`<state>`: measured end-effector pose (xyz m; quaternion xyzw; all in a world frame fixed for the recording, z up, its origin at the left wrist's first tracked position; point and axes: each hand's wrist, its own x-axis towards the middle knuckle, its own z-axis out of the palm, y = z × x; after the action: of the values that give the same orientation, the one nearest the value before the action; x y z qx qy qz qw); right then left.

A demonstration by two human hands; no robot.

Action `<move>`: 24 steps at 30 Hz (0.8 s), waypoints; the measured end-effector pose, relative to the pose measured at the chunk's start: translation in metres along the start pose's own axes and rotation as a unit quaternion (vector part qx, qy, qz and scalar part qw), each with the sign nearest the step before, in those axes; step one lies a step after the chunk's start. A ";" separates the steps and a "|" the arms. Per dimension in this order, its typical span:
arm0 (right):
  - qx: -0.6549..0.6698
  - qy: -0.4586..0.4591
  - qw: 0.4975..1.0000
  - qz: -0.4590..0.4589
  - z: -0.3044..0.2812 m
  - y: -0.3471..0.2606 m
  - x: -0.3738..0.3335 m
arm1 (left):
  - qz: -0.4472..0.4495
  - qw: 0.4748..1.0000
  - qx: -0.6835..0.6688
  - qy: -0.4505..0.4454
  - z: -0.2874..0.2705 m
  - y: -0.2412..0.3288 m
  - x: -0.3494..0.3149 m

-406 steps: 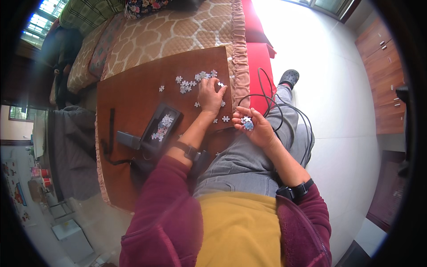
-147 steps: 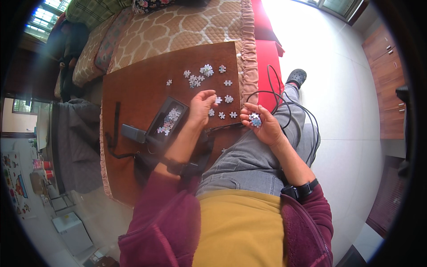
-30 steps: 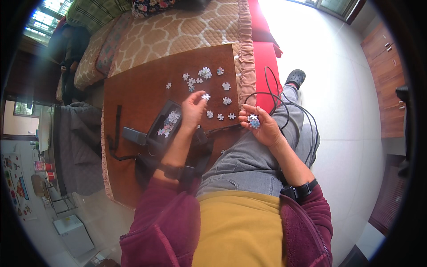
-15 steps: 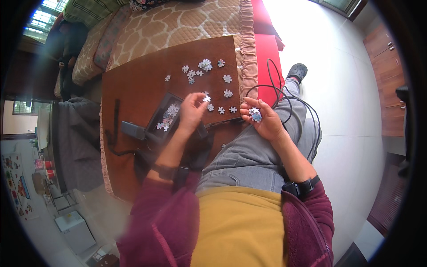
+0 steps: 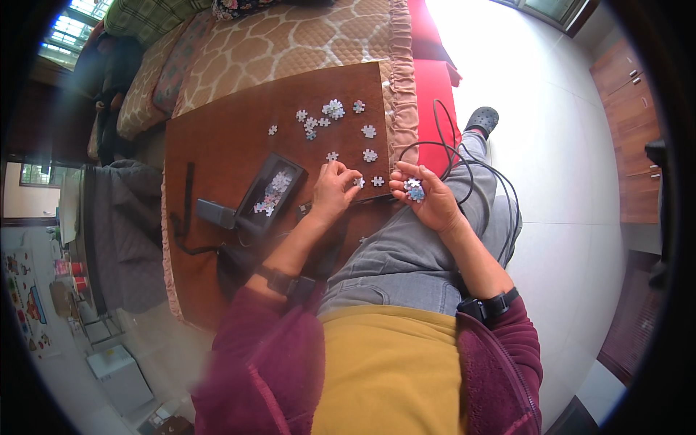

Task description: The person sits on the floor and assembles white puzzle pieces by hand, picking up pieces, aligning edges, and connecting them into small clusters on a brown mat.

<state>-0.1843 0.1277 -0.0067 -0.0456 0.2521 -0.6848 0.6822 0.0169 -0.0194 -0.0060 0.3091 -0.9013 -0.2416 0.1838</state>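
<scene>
My left hand [image 5: 333,194] is low over the brown table, with its fingers drawn together at a jigsaw piece [image 5: 359,183]. Part of that piece is hidden by the fingertips. Cupped palm up beyond the table's edge, my right hand [image 5: 439,208] holds several white and blue jigsaw pieces [image 5: 414,190]. A single jigsaw piece [image 5: 377,181] lies between the two hands, and another jigsaw piece [image 5: 332,156] is just beyond my left hand. Left of that hand, a dark open box [image 5: 290,190] contains a heap of loose jigsaw pieces [image 5: 275,188].
More pieces, including a joined-looking cluster [image 5: 333,109], lie toward the far side of the table [image 5: 217,138]. A grey case [image 5: 216,213] and a black strap [image 5: 190,196] sit left of the box. Black cable [image 5: 475,181] loops over my leg.
My left hand has moved right and nearer me, bringing its fingers down to the row of pieces. The box shows more fully now. My right hand stays cupped around its pieces.
</scene>
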 end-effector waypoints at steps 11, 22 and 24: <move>0.029 -0.015 0.999 -0.001 -0.005 0.003 0.003 | 0.001 0.997 0.030 0.068 -0.026 -0.029 0.026; 0.027 -0.012 1.000 0.005 -0.001 0.001 0.003 | -0.113 0.979 0.120 0.124 -0.054 -0.093 0.069; 0.019 -0.007 1.000 0.002 0.000 0.001 0.003 | -0.127 0.977 0.133 0.108 -0.044 -0.087 0.070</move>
<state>-0.1839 0.1253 -0.0081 -0.0367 0.2346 -0.6879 0.6859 0.0268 -0.1383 -0.0052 0.4674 -0.8533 -0.1064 0.2052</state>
